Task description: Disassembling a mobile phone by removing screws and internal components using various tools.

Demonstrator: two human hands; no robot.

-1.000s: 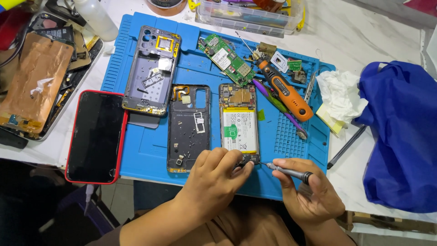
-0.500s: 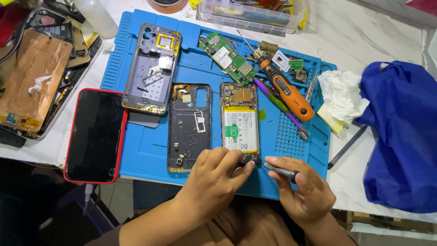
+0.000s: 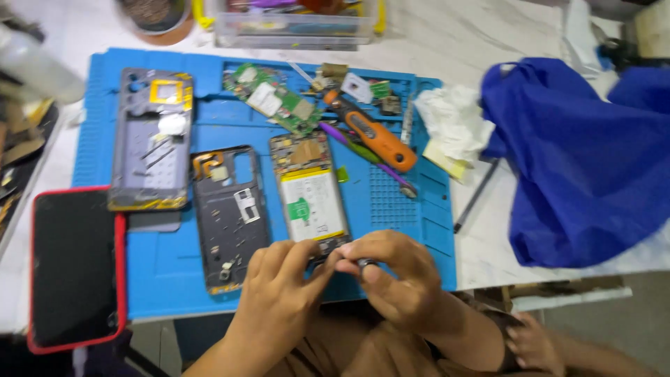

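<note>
Both hands meet at the near edge of the blue work mat point(image 3: 174, 286), just below the opened phone point(image 3: 311, 199) whose white battery faces up. The left hand point(image 3: 279, 297) has its fingers curled, the tips pressed on the bottom end of that phone, which lies flat on the mat between a dark inner frame point(image 3: 230, 216) on its left and the mat's grid of small holes on its right. The right hand point(image 3: 391, 276) is closed around a small dark tool point(image 3: 366, 263) (only a short, ring-like bit of it shows between thumb and forefinger, too blurred to tell its kind), and its fingertips touch those of the left hand. Farther up the mat, a grey back housing point(image 3: 150, 139) with a yellow-edged camera opening lies to the left of the dark frame, and a green circuit board point(image 3: 272, 98) sits above the opened phone. An orange-handled screwdriver point(image 3: 370, 131) lies slanted to the right of the board, with thin purple tweezers point(image 3: 363, 157) beside it. A crumpled white tissue point(image 3: 453, 126) rests at the mat's right edge, next to a blue cloth bag point(image 3: 586, 160) on the pale table. A phone in a red case point(image 3: 73, 269), screen dark, lies off the mat's left edge.
</note>
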